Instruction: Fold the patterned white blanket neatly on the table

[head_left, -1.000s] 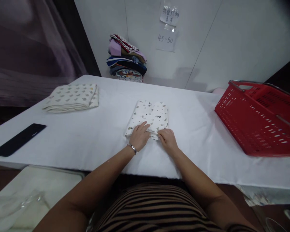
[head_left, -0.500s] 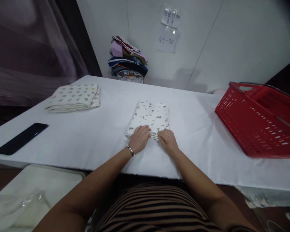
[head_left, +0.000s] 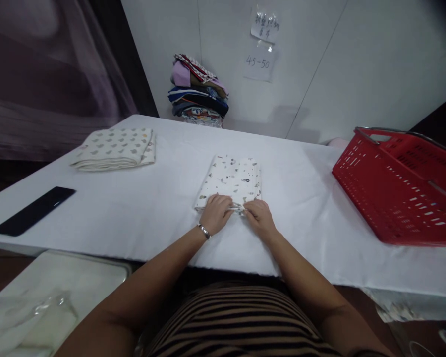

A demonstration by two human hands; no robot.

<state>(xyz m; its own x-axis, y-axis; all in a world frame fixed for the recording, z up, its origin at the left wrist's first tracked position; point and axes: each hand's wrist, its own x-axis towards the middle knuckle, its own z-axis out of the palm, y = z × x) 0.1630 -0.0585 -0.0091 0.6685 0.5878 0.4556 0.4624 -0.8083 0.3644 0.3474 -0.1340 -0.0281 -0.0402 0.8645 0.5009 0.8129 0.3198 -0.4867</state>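
A folded white cloth with small printed figures (head_left: 232,179) lies in the middle of the white table (head_left: 141,213). My left hand (head_left: 214,215), with a bracelet at the wrist, has its fingers curled on the cloth's near edge. Beside it, my right hand (head_left: 259,218) pinches the same near edge, and the two hands almost touch. Both hands grip the cloth, which lies flat on the table.
A second folded patterned cloth (head_left: 115,148) lies at the far left, with a black flat object (head_left: 33,210) near the left edge. A red plastic basket (head_left: 397,188) stands at the right. Stacked folded clothes (head_left: 197,91) rest against the back wall. Paper notes (head_left: 260,44) hang above.
My left hand's fingers have slid back from lying flat on the cloth to curling at its near edge. The right hand has hardly moved. The cloth has stayed in place.
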